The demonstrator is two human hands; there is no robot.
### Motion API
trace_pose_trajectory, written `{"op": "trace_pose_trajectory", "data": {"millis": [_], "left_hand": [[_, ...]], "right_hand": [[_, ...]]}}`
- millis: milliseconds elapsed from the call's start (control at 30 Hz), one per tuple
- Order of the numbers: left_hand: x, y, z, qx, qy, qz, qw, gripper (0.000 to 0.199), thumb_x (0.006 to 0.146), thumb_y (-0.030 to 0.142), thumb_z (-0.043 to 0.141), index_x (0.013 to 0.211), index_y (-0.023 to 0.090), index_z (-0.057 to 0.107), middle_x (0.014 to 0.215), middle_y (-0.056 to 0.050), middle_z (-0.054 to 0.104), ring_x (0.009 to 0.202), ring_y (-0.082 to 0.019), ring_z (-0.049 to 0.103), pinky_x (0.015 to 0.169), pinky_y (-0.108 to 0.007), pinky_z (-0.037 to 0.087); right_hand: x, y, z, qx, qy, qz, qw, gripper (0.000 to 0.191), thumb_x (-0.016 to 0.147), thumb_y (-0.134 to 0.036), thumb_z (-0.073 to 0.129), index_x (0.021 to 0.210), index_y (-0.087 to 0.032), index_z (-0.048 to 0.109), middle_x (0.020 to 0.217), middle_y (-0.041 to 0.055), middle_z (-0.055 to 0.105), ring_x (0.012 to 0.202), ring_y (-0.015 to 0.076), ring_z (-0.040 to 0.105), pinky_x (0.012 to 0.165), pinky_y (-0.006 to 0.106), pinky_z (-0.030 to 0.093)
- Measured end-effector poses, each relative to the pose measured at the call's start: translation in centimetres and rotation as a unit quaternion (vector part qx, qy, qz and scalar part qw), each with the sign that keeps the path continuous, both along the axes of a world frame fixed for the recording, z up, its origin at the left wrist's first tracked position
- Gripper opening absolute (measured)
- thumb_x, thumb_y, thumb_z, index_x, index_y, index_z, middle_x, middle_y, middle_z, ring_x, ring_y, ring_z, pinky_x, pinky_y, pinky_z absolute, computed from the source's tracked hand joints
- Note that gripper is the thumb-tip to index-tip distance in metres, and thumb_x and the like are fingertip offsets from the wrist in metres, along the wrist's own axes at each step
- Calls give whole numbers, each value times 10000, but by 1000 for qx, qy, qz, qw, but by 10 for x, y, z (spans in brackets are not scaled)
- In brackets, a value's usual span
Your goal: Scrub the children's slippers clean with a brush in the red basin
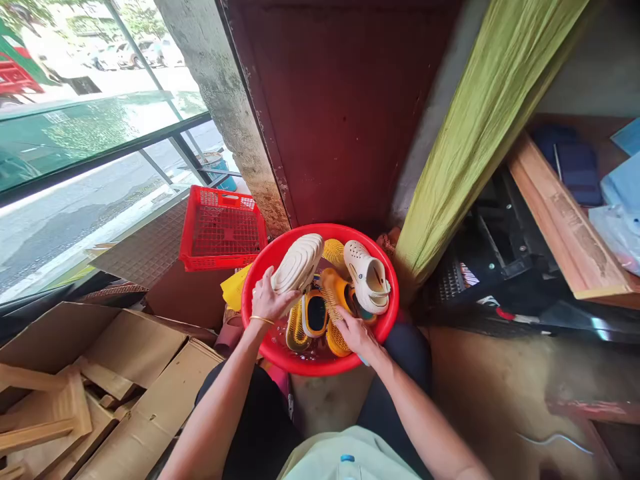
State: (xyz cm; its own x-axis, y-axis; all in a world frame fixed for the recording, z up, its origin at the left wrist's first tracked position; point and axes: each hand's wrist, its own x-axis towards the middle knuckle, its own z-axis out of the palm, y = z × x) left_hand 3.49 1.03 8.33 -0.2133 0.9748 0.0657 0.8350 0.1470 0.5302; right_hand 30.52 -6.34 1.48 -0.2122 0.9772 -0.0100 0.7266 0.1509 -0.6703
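Observation:
A round red basin (280, 363) stands between the knees, holding water and several shoes. My left hand (273, 300) is closed on a white clog (300, 262), its ridged sole facing up, over the basin's left side. My right hand (356, 331) is closed around the lower end of a brush (331, 293) with tan bristles, above the middle of the basin. Another white clog (367, 277) rests at the basin's right side. Yellow shoes, one with a dark insole (315, 313), lie between the hands.
A red plastic crate (223, 230) sits behind the basin at the left. An open cardboard box (135, 347) with wooden pieces is at the lower left. A green curtain (480, 133) hangs right of a dark red door (345, 113).

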Motion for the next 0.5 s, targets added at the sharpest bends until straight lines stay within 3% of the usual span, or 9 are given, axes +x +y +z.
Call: {"op": "trace_pose_trajectory", "data": {"millis": [133, 233, 400, 500], "left_hand": [[1, -37, -20, -17, -67, 29, 997, 935, 775, 613, 710, 1535, 173, 391, 1469, -187, 538, 1395, -374, 480, 1136, -501, 407], [4, -58, -34, -2, -61, 10, 998, 1005, 771, 601, 725, 1577, 159, 319, 1498, -210, 500, 1412, -386, 466, 1149, -525, 393], [13, -71, -47, 42, 13, -28, 999, 1224, 756, 574, 761, 1648, 91, 75, 1621, -286, 328, 1502, -412, 344, 1174, -538, 358], [22, -67, -48, 40, 58, -21, 997, 1233, 738, 558, 788, 1660, 117, 98, 1606, -277, 369, 1470, -429, 379, 1164, -554, 347]], "right_hand": [[-8, -2, 8, 71, 52, -22, 996, 513, 1040, -273, 415, 1540, -188, 496, 1318, 118, 728, 1151, 227, 726, 962, 339, 591], [-28, -8, 17, 135, 31, 13, 990, 537, 1031, -265, 421, 1564, -221, 470, 1388, 110, 687, 1227, 233, 682, 1016, 359, 572], [-48, -6, 45, 121, -157, 71, 978, 575, 1025, -259, 437, 1596, -320, 432, 1104, 132, 766, 828, 238, 760, 792, 332, 606], [-37, 21, 67, 108, -236, 48, 965, 588, 1029, -200, 385, 1600, -334, 421, 1029, 130, 758, 773, 222, 738, 777, 327, 569]]}}
